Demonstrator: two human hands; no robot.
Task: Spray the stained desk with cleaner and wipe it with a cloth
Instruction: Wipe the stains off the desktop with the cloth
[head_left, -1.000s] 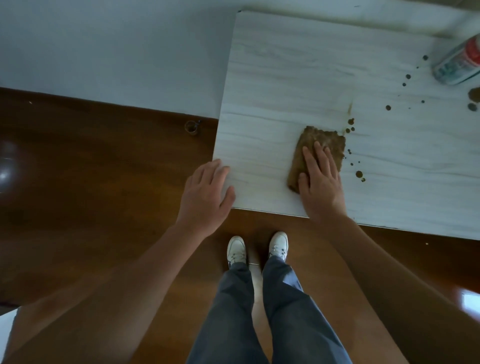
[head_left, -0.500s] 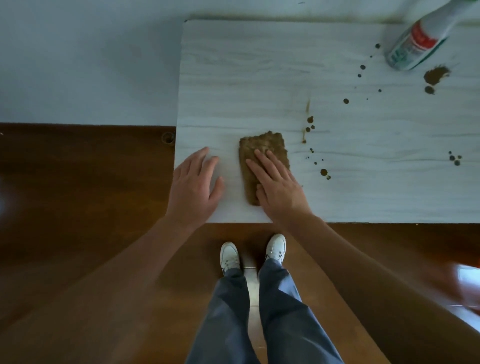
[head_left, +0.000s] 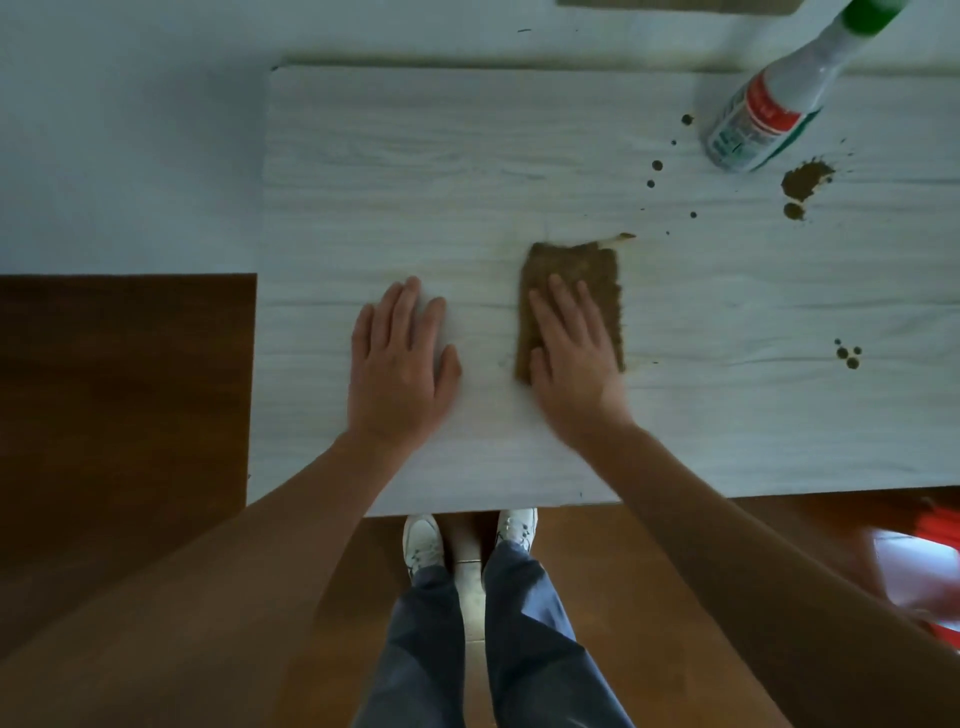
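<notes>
On the wood-grain desk (head_left: 415, 182), flat-fingered right grip (head_left: 571, 358) presses fuzzy rectangular cloth (head_left: 597, 270); left grip (head_left: 397, 364) flat, empty.

Dim, cool, flat light. Your worktop (head_left: 415, 156) reads pale grey-blue with no hard shadows. The floor (head_left: 119, 389) goes near black on the left, with a warmer sheen lower right. Your right hand (head_left: 571, 364) is smeared by motion blur, your left hand (head_left: 400, 364) is sharper. Wide-angle stretch skews the spray bottle (head_left: 763, 114) at the corner. The red thing (head_left: 930, 561) far right is a blur.
</notes>
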